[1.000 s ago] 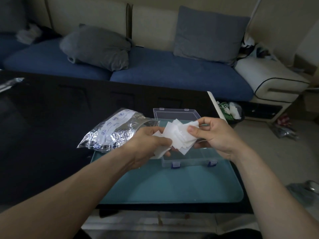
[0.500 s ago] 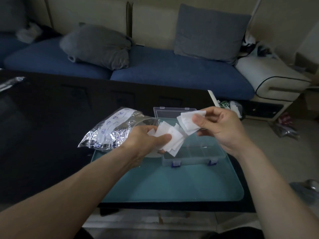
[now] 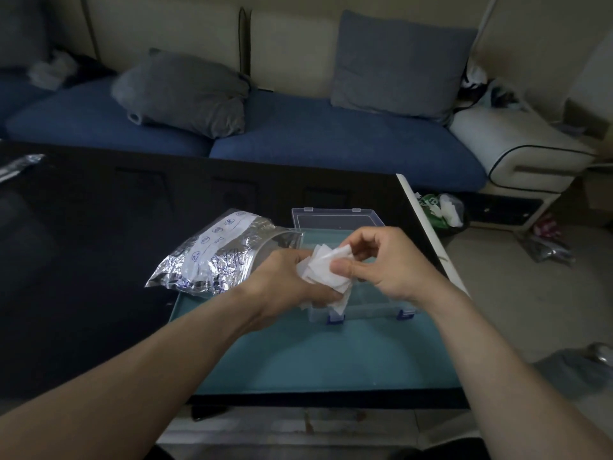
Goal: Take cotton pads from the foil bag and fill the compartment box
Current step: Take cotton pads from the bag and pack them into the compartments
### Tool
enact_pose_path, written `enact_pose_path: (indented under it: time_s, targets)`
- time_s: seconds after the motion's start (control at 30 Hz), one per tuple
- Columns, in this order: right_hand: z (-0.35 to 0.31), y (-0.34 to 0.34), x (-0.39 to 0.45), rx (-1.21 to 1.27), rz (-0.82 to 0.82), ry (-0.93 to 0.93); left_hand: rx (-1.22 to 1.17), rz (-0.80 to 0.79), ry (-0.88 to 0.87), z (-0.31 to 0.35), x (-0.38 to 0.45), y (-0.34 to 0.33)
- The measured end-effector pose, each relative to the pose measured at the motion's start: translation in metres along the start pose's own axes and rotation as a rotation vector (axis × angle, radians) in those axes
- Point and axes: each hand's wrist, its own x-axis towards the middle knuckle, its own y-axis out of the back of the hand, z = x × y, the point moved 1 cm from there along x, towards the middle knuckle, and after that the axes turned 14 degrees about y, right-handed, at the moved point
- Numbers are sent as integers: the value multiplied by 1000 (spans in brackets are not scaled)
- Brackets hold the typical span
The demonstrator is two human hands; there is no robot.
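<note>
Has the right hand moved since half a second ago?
Yes. The right hand has come back down and leftward from near the compartment box lid's far edge, and again pinches the cotton pads that the left hand grips.

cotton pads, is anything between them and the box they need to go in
Nothing visible. Both hands, left hand and right hand, hold the cotton pads right above the open box, whose lid is swung back.
</note>
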Motion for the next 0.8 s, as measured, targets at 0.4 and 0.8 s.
enact_pose_path:
  time_s: [0.4,0.8]
  targets:
    - [-2,4,-4,354,-40,-216,-426,-99,107,5,0,0]
    - [-11,31,-12,571,123,-228,-484,68,105,1,3,0]
